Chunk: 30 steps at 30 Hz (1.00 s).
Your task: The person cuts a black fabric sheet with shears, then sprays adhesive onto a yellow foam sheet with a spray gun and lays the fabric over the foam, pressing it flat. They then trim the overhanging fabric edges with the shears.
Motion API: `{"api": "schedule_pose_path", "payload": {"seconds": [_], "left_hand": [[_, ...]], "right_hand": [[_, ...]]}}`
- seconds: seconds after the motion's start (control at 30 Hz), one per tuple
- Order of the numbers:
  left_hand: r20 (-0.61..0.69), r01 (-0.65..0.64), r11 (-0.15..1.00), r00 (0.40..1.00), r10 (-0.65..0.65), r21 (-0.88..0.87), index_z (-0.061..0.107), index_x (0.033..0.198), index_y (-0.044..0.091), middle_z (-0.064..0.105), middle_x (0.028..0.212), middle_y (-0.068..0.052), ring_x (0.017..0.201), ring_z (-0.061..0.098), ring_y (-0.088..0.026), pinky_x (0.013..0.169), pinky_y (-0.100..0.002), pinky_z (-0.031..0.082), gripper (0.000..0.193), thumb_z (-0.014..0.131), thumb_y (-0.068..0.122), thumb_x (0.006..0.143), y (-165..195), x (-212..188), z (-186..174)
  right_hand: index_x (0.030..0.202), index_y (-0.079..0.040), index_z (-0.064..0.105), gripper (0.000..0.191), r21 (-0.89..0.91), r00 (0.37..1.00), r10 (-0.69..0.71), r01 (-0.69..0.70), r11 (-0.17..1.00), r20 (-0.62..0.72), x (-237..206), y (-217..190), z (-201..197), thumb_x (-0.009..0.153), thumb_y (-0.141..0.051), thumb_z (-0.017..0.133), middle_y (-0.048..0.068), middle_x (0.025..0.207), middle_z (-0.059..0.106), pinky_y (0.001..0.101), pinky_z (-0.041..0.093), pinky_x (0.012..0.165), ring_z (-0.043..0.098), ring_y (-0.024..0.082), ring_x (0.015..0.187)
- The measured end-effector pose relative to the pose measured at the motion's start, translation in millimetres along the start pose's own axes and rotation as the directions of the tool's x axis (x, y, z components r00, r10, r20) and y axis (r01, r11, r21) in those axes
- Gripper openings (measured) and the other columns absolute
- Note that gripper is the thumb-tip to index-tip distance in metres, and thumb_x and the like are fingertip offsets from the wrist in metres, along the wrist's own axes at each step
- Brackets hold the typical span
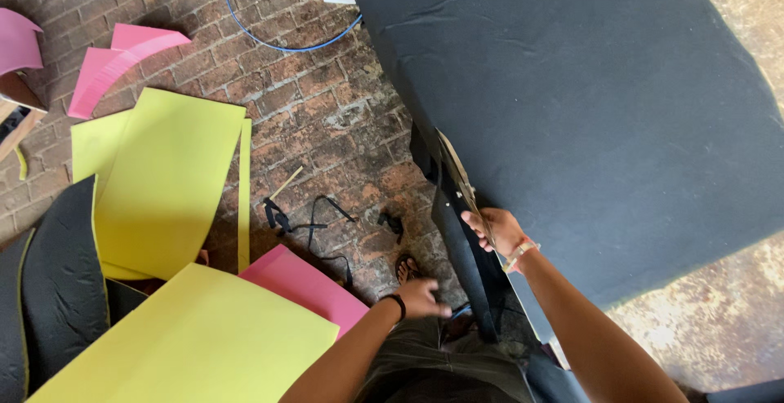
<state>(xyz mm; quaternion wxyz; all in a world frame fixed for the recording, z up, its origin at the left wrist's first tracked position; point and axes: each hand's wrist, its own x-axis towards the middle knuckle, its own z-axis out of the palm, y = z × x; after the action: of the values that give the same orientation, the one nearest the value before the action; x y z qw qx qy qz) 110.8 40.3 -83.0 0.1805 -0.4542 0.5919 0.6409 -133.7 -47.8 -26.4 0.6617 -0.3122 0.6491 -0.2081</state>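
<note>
A large black foam sheet point(588, 101) lies on a worktable and overhangs its near edge. My right hand point(496, 231), with a band on the wrist, grips that hanging edge together with a thin light strip point(457, 170) that runs along it. My left hand point(420, 297), with a dark wristband, reaches down beside a long black strip point(461, 256) that dangles from the sheet's edge; its fingers are curled, and whether they pinch the strip I cannot tell.
Yellow foam sheets point(167, 182) point(204, 346), pink sheets point(110, 64) point(306, 284) and a black sheet point(57, 280) lie on the brick floor at the left. Black offcut strips point(306, 223) and a blue cable point(278, 40) lie on the bricks. The table's worn top point(710, 321) shows at right.
</note>
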Motion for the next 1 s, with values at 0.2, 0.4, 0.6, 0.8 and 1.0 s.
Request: {"api": "schedule_pose_path", "payload": {"seconds": [0.2, 0.4, 0.6, 0.8, 1.0], "left_hand": [[-0.466, -0.096, 0.988, 0.884, 0.029, -0.119, 0.046, 0.149, 0.010, 0.049, 0.154, -0.016, 0.142, 0.048, -0.031, 0.117, -0.045, 0.038, 0.084, 0.074, 0.053, 0.083, 45.0, 7.9, -102.6], [-0.697, -0.134, 0.986, 0.698, 0.165, 0.098, 0.075, 0.119, 0.017, 0.023, 0.166, -0.015, 0.154, 0.017, -0.034, 0.120, -0.048, 0.029, 0.039, 0.079, 0.026, 0.082, 101.5, 48.4, -167.1], [-0.609, -0.193, 0.976, 0.764, 0.213, 0.099, 0.068, 0.122, 0.013, 0.063, 0.136, -0.011, 0.120, 0.063, -0.032, 0.103, -0.046, 0.051, 0.030, 0.072, 0.018, 0.092, 94.8, 61.7, -204.2], [-0.684, -0.209, 0.944, 0.651, 0.329, 0.255, 0.079, 0.095, 0.011, 0.075, 0.100, -0.008, 0.091, 0.071, -0.028, 0.082, -0.042, 0.058, 0.021, 0.061, 0.001, 0.093, 86.6, 47.5, -227.5], [-0.634, -0.148, 0.954, 0.719, 0.285, 0.261, 0.080, 0.091, 0.012, 0.074, 0.099, -0.009, 0.091, 0.068, -0.031, 0.080, -0.045, 0.055, 0.016, 0.067, 0.003, 0.088, 82.0, 28.7, -248.8]], "right_hand": [[0.081, -0.008, 0.067, 0.042, -0.001, 1.000, 0.028, -0.028, 1.000, -0.008, -1.1, 1.6, -1.5, 0.086, -0.049, 0.074, -0.003, 0.063, 0.053, 0.0262, 0.043, 0.047, 0.053, 0.010, 0.053], [0.083, -0.010, 0.070, 0.041, 0.021, 0.997, 0.076, -0.076, 0.997, 0.003, 0.2, 5.0, -2.8, 0.083, -0.052, 0.074, -0.003, 0.062, 0.052, 0.0262, 0.042, 0.046, 0.053, 0.011, 0.053], [0.075, -0.009, 0.060, 0.047, 0.046, 0.998, 0.062, -0.063, 0.997, 0.022, 11.1, 12.3, -4.6, 0.085, -0.052, 0.075, -0.002, 0.062, 0.052, 0.0269, 0.041, 0.044, 0.054, 0.011, 0.052], [0.078, -0.011, 0.060, 0.040, 0.100, 0.994, 0.073, -0.081, 0.992, 0.082, 39.8, -23.4, -0.1, 0.086, -0.048, 0.074, -0.003, 0.065, 0.051, 0.0262, 0.037, 0.045, 0.051, 0.011, 0.053], [0.078, -0.010, 0.060, 0.042, 0.137, 0.990, 0.035, -0.054, 0.989, 0.137, 91.2, -87.7, 11.6, 0.088, -0.048, 0.074, -0.003, 0.067, 0.050, 0.0255, 0.037, 0.047, 0.050, 0.009, 0.055]]}}
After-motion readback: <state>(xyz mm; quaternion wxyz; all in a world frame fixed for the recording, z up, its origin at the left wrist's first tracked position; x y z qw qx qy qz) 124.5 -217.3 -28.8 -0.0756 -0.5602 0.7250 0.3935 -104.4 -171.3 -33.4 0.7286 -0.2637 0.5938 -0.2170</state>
